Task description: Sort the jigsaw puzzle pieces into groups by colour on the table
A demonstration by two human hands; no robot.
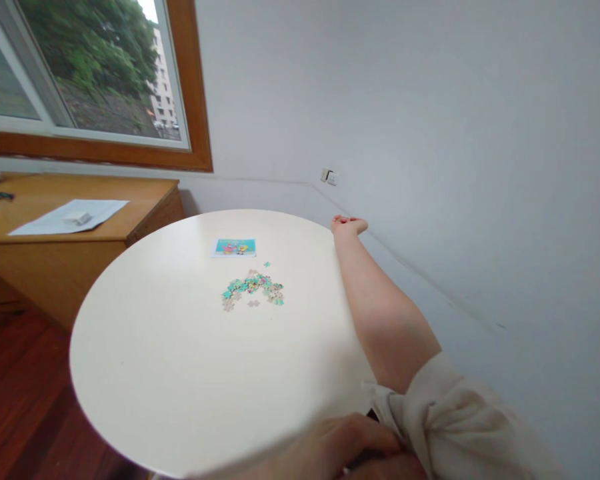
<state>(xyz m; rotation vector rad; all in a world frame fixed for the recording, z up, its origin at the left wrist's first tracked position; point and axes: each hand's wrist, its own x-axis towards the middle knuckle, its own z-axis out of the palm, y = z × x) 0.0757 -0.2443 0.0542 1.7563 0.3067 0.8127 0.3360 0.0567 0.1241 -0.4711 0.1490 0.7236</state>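
Sleeve [460, 417] plain beige, card [235, 248] print indistinct.

A loose, pale beige sleeve [460, 420] — creased and bunched — leaves the forearm [380, 300] bare.

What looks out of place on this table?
A turquoise puzzle piece lies alone beyond the loose pile, near the picture card, and beige pieces sit apart on the near side; they look like strays.

Puzzle pieces [256, 283] are teal, beige and pink, the tabletop [200, 367] cream.
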